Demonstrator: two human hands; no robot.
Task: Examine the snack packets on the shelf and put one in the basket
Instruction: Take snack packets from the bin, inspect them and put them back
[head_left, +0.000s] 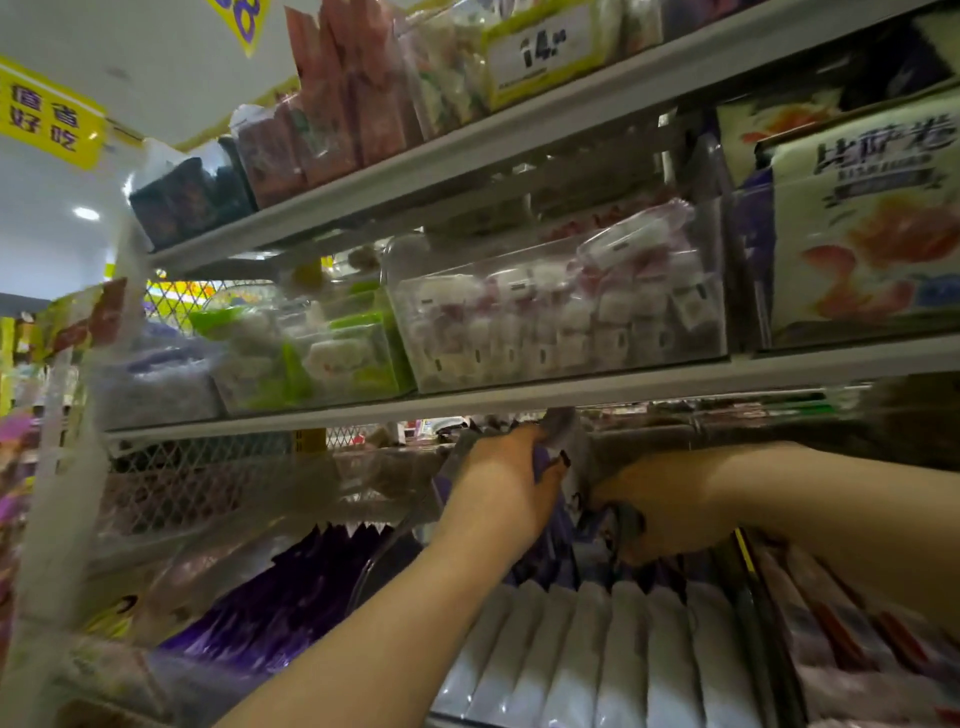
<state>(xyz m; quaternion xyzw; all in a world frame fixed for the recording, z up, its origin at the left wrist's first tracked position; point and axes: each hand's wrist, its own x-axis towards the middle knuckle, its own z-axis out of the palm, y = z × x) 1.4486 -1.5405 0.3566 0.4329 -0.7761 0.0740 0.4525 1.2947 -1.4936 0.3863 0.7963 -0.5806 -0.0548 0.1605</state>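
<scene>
Head view: reaching with both bare arms under the lip of a shop shelf. Gripping a purple-and-grey snack packet in the left hand, fingers curled behind it and the dark-nailed thumb laid across its front, held upright with its top just below the shelf lip. Just right of that hand, close against the packet, the right hand, fingers curled down among packet tops; too blurred to tell whether pinching one or only resting there. Directly beneath both hands, a tight row of white packets standing on edge. Below and left of the left hand, a bin of purple packets. Below the right hand, red-striped packets. Above the hands, on the next tier, a clear bin of pink-and-white sweets, with a clear bin of green-and-white sweets up and to the left. High above the right hand, a large cream bag.
</scene>
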